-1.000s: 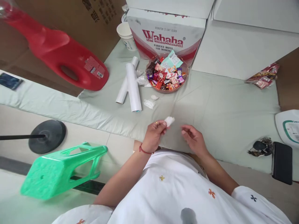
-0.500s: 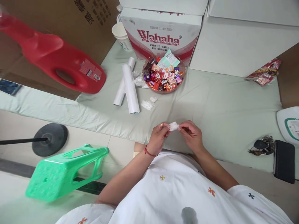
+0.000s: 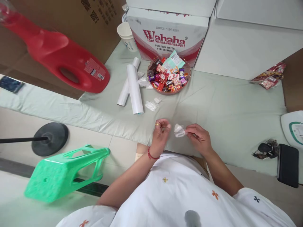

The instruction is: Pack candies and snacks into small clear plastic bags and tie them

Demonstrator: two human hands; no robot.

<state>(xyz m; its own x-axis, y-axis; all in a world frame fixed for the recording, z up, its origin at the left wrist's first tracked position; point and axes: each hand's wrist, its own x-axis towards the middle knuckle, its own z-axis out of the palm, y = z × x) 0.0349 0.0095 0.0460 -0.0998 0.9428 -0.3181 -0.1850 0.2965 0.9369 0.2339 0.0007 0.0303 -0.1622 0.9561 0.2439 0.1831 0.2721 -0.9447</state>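
My right hand (image 3: 198, 137) pinches a small crumpled clear wrapper (image 3: 179, 130) above the pale green cloth (image 3: 224, 107). My left hand (image 3: 161, 130) is beside it, a short gap away, fingers curled in a pinch around something too small to make out. Farther back stands a brown bowl (image 3: 187, 85) full of wrapped candies (image 3: 167, 75). Two loose clear wrappers (image 3: 152, 104) lie between the bowl and my hands.
Two white paper rolls (image 3: 132, 86) lie left of the bowl. A red jug (image 3: 59, 56) lies at the left, paper cups (image 3: 126, 34) and a Wahaha carton (image 3: 170, 34) behind. Keys (image 3: 265, 148) and a black phone (image 3: 287, 164) lie at right. A green stool (image 3: 63, 171) lies tipped over on the floor.
One second ago my left hand held the white piece alone. Both hands then met on it. Now they have parted and the wrapper is in my right hand.
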